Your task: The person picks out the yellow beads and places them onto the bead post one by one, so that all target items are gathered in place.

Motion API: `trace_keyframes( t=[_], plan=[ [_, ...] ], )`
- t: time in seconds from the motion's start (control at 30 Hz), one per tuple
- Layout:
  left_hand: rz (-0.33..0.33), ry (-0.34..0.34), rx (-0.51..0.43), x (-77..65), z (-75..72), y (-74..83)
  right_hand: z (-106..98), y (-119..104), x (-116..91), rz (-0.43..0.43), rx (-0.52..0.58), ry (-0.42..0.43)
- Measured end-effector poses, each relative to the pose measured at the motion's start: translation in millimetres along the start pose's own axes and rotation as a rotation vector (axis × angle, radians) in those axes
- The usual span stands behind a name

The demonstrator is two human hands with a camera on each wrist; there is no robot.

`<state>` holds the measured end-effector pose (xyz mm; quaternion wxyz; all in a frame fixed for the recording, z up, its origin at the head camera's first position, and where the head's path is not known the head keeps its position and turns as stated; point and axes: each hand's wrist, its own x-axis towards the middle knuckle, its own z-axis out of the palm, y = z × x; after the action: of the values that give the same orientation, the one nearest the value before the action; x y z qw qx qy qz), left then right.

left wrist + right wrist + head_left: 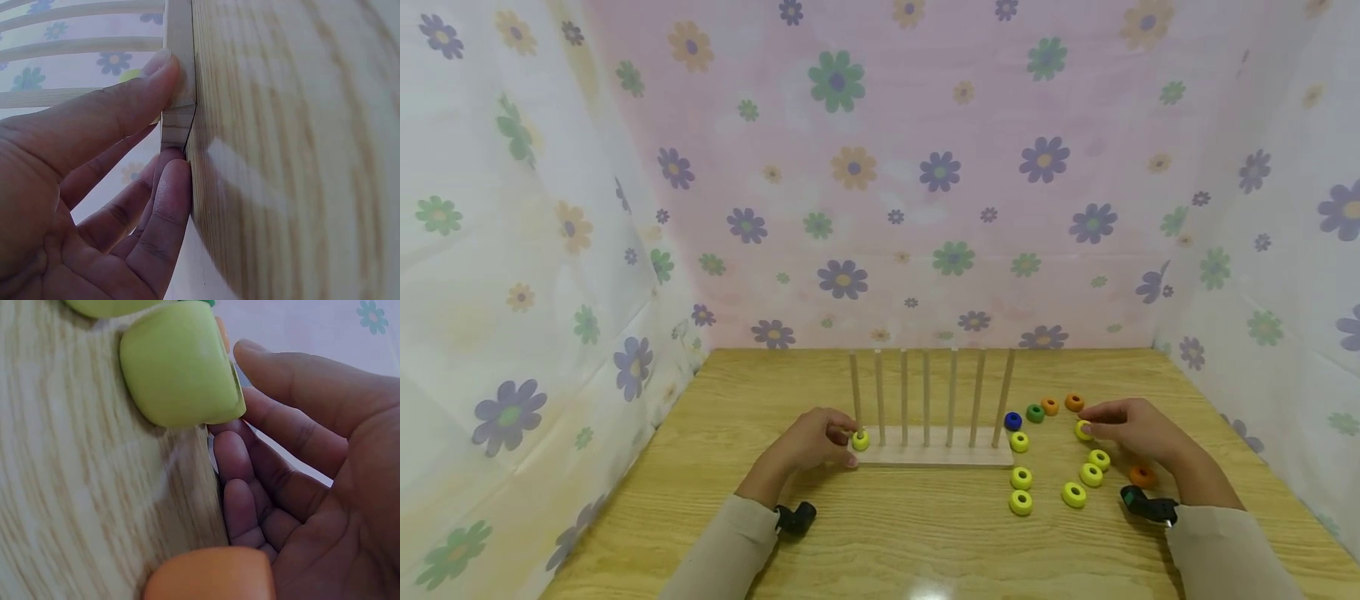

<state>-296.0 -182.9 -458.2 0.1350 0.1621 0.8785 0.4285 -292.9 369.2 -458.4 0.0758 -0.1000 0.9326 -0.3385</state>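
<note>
A wooden peg stand [936,455] with a row of upright pegs stands mid-table. One yellow ring [861,441] sits low on its leftmost peg. My left hand [816,437] holds the stand's left end; in the left wrist view the thumb [147,84] lies along the base [179,37] and fingertips [174,181] touch near its end. Over on the right, my right hand [1138,429] pinches a yellow ring [1082,430] between thumb and fingers. In the right wrist view a nearer yellow ring [178,365] mostly hides the pinched one.
Right of the stand lie a blue ring [1013,421], a green ring [1035,413], orange rings [1074,402] and several more yellow rings [1092,475]. Another orange ring [1142,476] is beneath my right wrist. Flowered cloth [895,167] encloses the table at the back and sides.
</note>
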Motion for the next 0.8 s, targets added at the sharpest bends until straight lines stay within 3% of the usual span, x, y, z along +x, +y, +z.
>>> trace_keyframes(
  t=[0.8],
  plan=[
    [-0.015,0.001,-0.002,0.3,1.0,3.7,1.4,0.3,-1.8,0.018,0.035,0.023]
  ],
)
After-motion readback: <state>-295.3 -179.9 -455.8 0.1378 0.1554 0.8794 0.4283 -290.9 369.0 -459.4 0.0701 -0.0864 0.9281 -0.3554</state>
